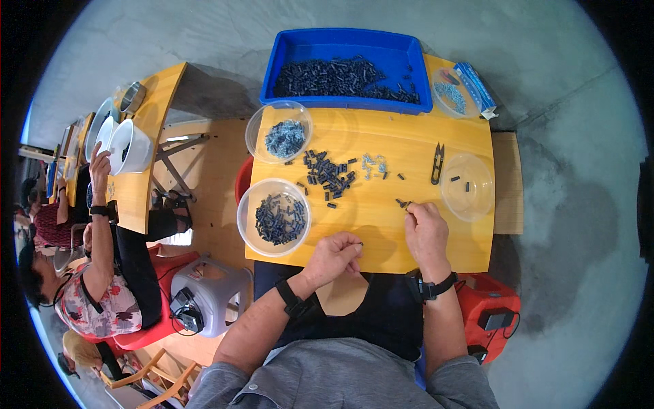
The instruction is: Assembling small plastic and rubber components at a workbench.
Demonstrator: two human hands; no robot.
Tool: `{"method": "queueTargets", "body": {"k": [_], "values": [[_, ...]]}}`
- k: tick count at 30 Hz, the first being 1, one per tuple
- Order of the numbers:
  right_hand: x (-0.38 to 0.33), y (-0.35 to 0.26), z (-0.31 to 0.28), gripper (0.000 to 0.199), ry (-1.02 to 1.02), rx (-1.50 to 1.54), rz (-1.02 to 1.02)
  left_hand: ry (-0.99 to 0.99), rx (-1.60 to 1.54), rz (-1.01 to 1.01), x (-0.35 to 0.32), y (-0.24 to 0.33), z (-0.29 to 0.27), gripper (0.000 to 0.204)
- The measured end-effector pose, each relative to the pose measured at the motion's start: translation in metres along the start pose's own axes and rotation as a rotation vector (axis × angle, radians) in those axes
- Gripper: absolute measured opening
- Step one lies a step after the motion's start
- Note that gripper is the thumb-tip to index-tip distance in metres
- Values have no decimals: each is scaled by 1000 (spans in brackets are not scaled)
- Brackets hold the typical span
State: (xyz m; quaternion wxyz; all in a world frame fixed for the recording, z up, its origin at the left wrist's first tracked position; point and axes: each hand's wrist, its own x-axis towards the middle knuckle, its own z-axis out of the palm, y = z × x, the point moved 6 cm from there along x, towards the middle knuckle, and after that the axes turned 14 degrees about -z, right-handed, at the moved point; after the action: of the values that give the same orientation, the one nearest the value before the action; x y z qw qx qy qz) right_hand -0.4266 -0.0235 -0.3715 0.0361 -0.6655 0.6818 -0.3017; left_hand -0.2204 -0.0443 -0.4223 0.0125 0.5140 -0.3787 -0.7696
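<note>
My left hand [332,259] is over the front edge of the yellow table, thumb and fingers pinched; a tiny dark bit seems to show at the fingertips, too small to name. Farther right, my right hand [426,232] pinches a small black plastic part [403,203] just above the tabletop. A loose pile of black plastic parts [329,174] lies in the middle, with a few small silvery-blue pieces [374,165] beside it. Left of my left hand stands a clear bowl [308,232] of black parts. Another clear bowl [251,140] behind it holds many silvery-blue pieces.
A blue bin [347,103] of black parts stands at the table's far edge. On the right are black thread snips [437,163], a clear tub [470,204] with two black parts, a bowl of bluish pieces [449,95] and a blue-white box [475,90]. A co-worker [109,300] sits left.
</note>
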Motion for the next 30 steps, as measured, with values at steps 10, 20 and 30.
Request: {"method": "queueTargets", "body": {"k": [10,20,30], "values": [[-1,-3,7,10,-106,-95,-3,-6,18,49,1,-2,-2,16],[-14,0,1,11,151,199,79,-32,-69,75,-19,3,7,13],[-2,-72,-14,11,84,1199,455,-156,-253,273,-68,37,18,11]]}}
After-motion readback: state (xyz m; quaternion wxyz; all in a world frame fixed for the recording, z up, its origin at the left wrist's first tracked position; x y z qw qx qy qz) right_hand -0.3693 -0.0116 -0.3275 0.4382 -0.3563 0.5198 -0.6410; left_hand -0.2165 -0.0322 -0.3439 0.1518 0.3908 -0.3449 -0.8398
